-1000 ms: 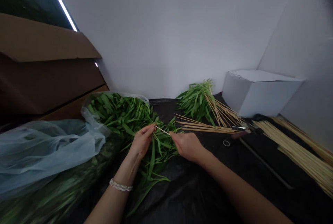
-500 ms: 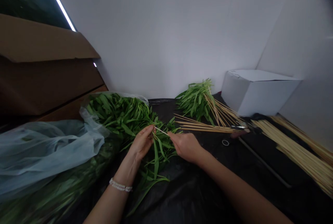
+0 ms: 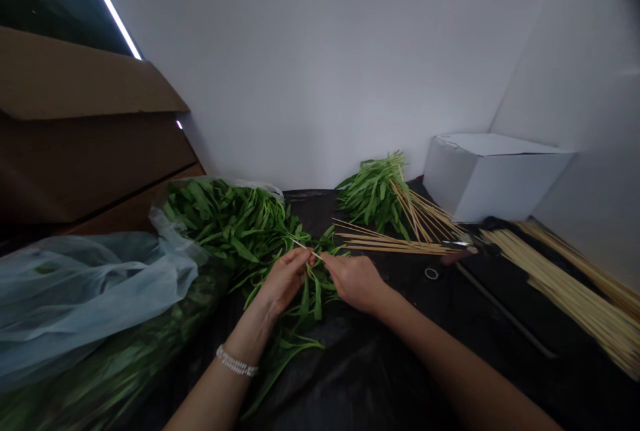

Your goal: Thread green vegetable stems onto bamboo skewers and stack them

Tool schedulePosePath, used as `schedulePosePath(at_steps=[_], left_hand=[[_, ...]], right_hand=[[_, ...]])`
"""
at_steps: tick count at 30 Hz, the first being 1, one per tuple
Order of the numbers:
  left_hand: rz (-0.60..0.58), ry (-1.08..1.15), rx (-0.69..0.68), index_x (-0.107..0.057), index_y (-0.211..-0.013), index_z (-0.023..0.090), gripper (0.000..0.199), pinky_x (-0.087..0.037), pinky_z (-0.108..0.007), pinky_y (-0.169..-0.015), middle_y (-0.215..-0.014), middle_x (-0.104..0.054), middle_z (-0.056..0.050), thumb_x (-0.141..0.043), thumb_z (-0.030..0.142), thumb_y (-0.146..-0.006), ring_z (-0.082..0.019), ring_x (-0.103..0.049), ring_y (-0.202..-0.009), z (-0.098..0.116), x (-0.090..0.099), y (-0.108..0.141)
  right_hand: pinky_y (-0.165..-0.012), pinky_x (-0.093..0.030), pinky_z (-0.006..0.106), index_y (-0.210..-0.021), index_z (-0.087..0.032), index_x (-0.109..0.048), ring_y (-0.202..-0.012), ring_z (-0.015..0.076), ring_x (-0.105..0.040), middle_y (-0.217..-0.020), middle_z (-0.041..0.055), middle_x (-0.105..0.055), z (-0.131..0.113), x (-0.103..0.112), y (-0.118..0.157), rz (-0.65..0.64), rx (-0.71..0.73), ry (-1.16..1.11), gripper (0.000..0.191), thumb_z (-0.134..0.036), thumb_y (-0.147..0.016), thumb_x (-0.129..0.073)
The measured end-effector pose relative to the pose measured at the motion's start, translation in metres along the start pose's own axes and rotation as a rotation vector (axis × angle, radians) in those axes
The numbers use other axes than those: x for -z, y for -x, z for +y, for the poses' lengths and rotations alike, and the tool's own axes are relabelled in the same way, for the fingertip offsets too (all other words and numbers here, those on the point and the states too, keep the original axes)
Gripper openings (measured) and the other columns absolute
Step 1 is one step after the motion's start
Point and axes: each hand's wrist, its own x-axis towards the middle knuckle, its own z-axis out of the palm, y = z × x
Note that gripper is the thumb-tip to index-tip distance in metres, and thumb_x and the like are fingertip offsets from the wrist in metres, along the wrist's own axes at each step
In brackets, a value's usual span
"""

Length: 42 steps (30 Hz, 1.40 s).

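The white box stands beside a pale wall, with a brown cardboard box far to its left, a dark, bright-edged pane higher on that side, and a small ring before the white box.

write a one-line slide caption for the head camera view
Left hand and right hand hold a thin stick over leafy greens on black sheeting, with more sticks alongside.

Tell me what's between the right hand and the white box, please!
In the head view, thin wooden sticks lie between the right hand and the white box, on black sheeting.
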Motion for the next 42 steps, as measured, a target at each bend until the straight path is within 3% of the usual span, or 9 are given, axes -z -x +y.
schedulePosePath(at_steps=[9,18,22,26,28,32,35,39,42], left_hand=[[0.053,-0.039,0.056,-0.074,-0.085,0.012,0.039,-0.050,-0.024,-0.069,-0.083,-0.073,-0.010,-0.060,0.049,-0.087,-0.015,-0.067,-0.075,0.012,0.000,0.000],[0.020,-0.305,-0.094,-0.071,-0.076,0.013,0.031,-0.042,-0.019,-0.061,-0.071,-0.068,-0.003,-0.080,0.042,-0.068,-0.010,-0.058,-0.065,0.012,0.009,-0.002],[-0.254,-0.651,-0.047,-0.069,-0.070,0.014,0.034,-0.034,-0.019,-0.053,-0.060,-0.061,0.001,-0.081,0.046,-0.065,-0.008,-0.049,-0.055,0.019,0.010,0.009],[-0.767,-0.954,0.245,-0.073,-0.077,0.015,0.034,-0.035,-0.021,-0.051,-0.059,-0.061,0.002,-0.083,0.043,-0.062,-0.009,-0.049,-0.053,0.026,0.008,0.025],[-0.862,-1.127,0.265,-0.074,-0.082,0.016,0.032,-0.035,-0.020,-0.049,-0.059,-0.061,0.003,-0.084,0.038,-0.061,-0.010,-0.051,-0.052,0.024,0.008,0.029],[-0.830,-1.404,0.127,-0.074,-0.073,0.018,0.019,-0.034,-0.019,-0.046,-0.057,-0.060,0.004,-0.083,0.021,-0.057,-0.010,-0.052,-0.051,0.014,0.008,0.028],[-0.874,-1.398,0.106,-0.074,-0.071,0.017,0.009,-0.035,-0.019,-0.048,-0.059,-0.061,0.003,-0.078,0.018,-0.063,-0.009,-0.052,-0.053,0.014,0.009,0.027],[-0.806,-1.099,0.124,-0.073,-0.078,0.016,0.015,-0.038,-0.019,-0.055,-0.074,-0.070,-0.002,-0.075,0.030,-0.073,-0.010,-0.055,-0.060,0.026,0.008,0.029],[-0.586,-0.752,0.034,-0.070,-0.084,0.016,0.022,-0.043,-0.021,-0.063,-0.083,-0.074,-0.006,-0.077,0.034,-0.073,-0.012,-0.062,-0.069,0.034,0.009,0.026]], right_hand=[[-0.073,-0.045,0.026,-0.130,-0.019,-0.053,-0.088,0.0194,-0.067,-0.101,0.0089,-0.072,0.010,-0.003,-0.001,0.094,-0.026,0.007,0.038,-0.021,-0.098,-0.033],[-0.085,-0.049,0.030,-0.114,-0.016,-0.062,-0.096,0.0201,-0.066,-0.105,0.0110,-0.070,0.058,0.002,-0.004,0.735,-0.201,-0.146,0.033,-0.025,-0.100,-0.034],[-0.084,-0.051,0.031,-0.111,-0.016,-0.063,-0.092,0.0199,-0.067,-0.100,0.0101,-0.071,0.064,0.004,-0.005,0.896,-0.150,-0.165,0.029,-0.024,-0.098,-0.039],[-0.086,-0.052,0.032,-0.113,-0.017,-0.063,-0.096,0.0203,-0.068,-0.104,0.0104,-0.071,0.060,0.001,-0.005,0.846,-0.128,-0.146,0.029,-0.024,-0.099,-0.039],[-0.087,-0.052,0.032,-0.115,-0.017,-0.062,-0.097,0.0203,-0.068,-0.105,0.0105,-0.071,0.057,-0.001,-0.005,0.802,-0.125,-0.148,0.030,-0.024,-0.099,-0.038],[-0.088,-0.052,0.032,-0.117,-0.016,-0.062,-0.099,0.0201,-0.067,-0.107,0.0111,-0.071,0.056,-0.003,-0.004,0.761,-0.110,-0.161,0.031,-0.022,-0.099,-0.038],[-0.088,-0.051,0.032,-0.117,-0.016,-0.062,-0.098,0.0199,-0.067,-0.106,0.0110,-0.071,0.055,-0.001,-0.004,0.746,-0.114,-0.169,0.031,-0.022,-0.099,-0.037],[-0.084,-0.052,0.031,-0.117,-0.017,-0.062,-0.091,0.0187,-0.068,-0.101,0.0096,-0.071,0.049,0.007,-0.002,0.751,-0.117,-0.216,0.031,-0.022,-0.099,-0.037],[-0.083,-0.051,0.031,-0.115,-0.017,-0.062,-0.091,0.0182,-0.067,-0.100,0.0093,-0.070,0.045,0.016,0.000,0.790,-0.087,-0.274,0.030,-0.020,-0.098,-0.037]])
